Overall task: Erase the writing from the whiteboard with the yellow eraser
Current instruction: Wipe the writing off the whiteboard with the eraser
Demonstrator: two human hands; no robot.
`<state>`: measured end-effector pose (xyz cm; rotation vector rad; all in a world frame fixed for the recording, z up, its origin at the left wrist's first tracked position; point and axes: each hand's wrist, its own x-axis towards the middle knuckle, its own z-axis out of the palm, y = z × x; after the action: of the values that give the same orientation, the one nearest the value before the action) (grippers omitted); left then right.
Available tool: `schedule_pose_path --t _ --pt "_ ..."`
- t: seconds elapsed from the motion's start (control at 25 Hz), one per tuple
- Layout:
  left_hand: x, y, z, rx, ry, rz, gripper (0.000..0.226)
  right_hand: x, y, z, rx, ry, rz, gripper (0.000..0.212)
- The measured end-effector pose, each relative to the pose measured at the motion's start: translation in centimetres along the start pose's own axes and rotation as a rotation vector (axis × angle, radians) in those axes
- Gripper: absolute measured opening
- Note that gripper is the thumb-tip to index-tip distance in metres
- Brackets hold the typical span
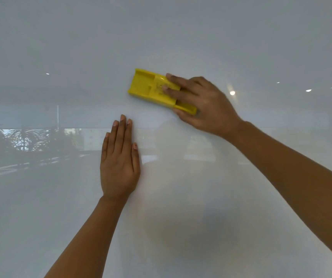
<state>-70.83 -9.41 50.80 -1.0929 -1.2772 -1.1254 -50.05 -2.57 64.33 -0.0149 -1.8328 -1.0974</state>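
Observation:
The glossy whiteboard (pixel 181 37) fills the whole view, and I see no writing on it. A yellow plastic eraser (pixel 147 86) lies flat against the board just above centre, tilted with its left end higher. My right hand (pixel 205 103) grips the eraser's right half, fingers across its back and thumb under its lower edge. Below and to the left, my left hand (pixel 120 159) presses flat on the board, fingers together and pointing up, holding nothing.
The board surface reflects plants (pixel 24 141), a window band and small ceiling lights (pixel 232 92). No board edge or tray is in view.

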Motion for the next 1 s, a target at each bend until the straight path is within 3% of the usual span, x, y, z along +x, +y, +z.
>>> schedule_pose_path --t 0.08,0.2,0.28,0.36,0.44,0.52,0.64,0.8,0.92,1.0 --pt "0.1 0.0 0.1 -0.009 -0.006 0.001 0.052 0.4 1.4 -0.3 -0.045 0.101 0.059 0.04" --pt "0.1 -0.2 0.0 -0.075 -0.019 -0.004 0.052 3.4 1.7 0.4 -0.057 0.209 0.369 0.043" --pt "0.1 -0.4 -0.3 -0.266 0.018 -0.053 0.05 5.7 0.5 1.1 -0.032 0.214 0.513 0.048" --pt "0.3 -0.7 -0.8 -0.577 0.111 -0.216 0.047 6.9 -1.7 1.9 -0.032 0.174 0.529 0.051" --pt "0.2 -0.9 -1.6 -0.832 0.216 -0.417 0.044 6.6 -4.3 3.0 -0.032 0.096 0.431 0.053" --pt "-0.1 -1.4 -2.4 -0.889 0.296 -0.523 0.042 5.2 -7.2 4.0 0.038 0.06 0.299 0.052" --pt "-0.3 -2.2 -3.6 -0.857 0.338 -0.473 0.042 1.1 -11.4 5.3 0.15 -0.01 0.123 0.053" --pt "0.3 -2.1 -5.2 -0.777 0.22 -0.382 0.041 -6.8 -16.0 5.5 0.248 -0.122 -0.107 0.046" --pt "0.1 -1.9 -6.2 -0.745 0.125 -0.347 0.042 -10.3 -14.5 3.7 0.19 -0.223 -0.309 0.04" --pt "0.0 -2.2 -6.9 -0.725 0.06 -0.322 0.044 -10.2 -11.3 2.1 0.118 -0.158 -0.332 0.036"
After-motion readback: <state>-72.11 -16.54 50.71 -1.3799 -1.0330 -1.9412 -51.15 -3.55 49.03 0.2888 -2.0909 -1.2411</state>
